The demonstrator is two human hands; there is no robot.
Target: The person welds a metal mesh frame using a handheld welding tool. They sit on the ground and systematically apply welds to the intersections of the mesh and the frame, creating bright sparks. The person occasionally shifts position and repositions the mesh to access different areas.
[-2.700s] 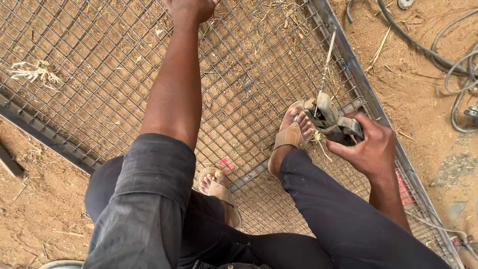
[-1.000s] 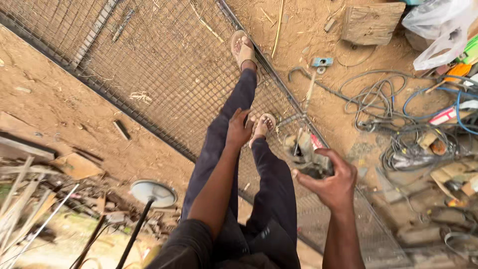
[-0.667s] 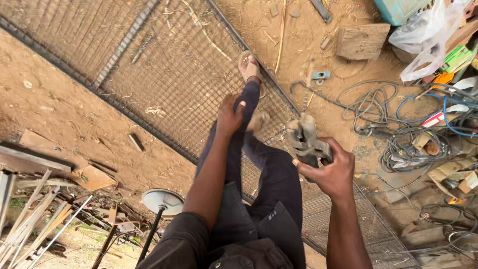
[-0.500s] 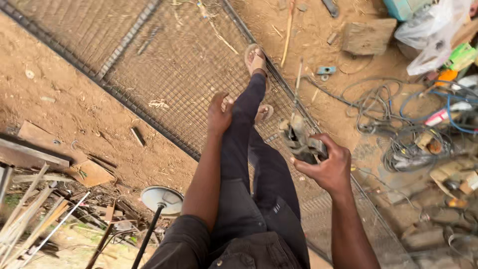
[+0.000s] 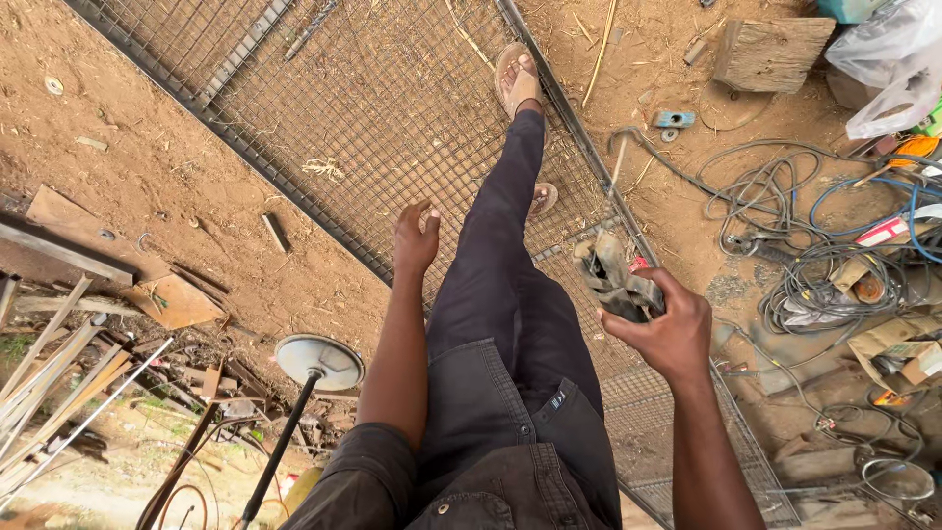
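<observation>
Grey worn work gloves (image 5: 613,280) bunched in right hand (image 5: 667,329), fingers wrapped tight around them. Left hand (image 5: 414,238) empty, fingers loosely curled, above wire mesh panel (image 5: 392,108).

A clear plastic bag (image 5: 888,69) sits at the top right, crumpled and shiny; a green box corner (image 5: 846,9) peeks out just above it; a small red and white pack (image 5: 883,232) lies among the cables on the right; a brown cardboard box (image 5: 898,348) lies lower down on the dirt, open and bent; there are no signs or screens.
</observation>
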